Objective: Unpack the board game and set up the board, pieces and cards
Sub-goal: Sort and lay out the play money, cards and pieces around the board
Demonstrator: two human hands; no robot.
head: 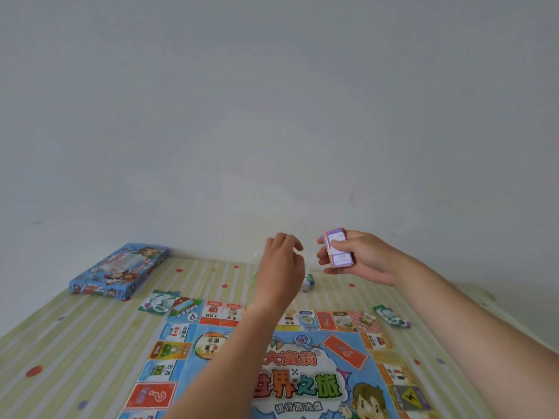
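Observation:
The colourful game board (272,367) lies unfolded on a striped green cloth (75,343). My right hand (360,261) holds a small stack of purple-edged cards (338,251) up above the board's far edge, thumb across its face. My left hand (282,267) hovers just left of it with loosely curled fingers and nothing plainly in it. The blue game box (119,270) lies at the far left by the wall. A green paper packet (158,302) sits off the board's far left corner, another green packet (391,316) off the far right corner.
A pale wall rises right behind the cloth. Some small items (308,284) and clear plastic wrap lie beyond the board, partly hidden by my left hand. Red and blue dots mark the cloth.

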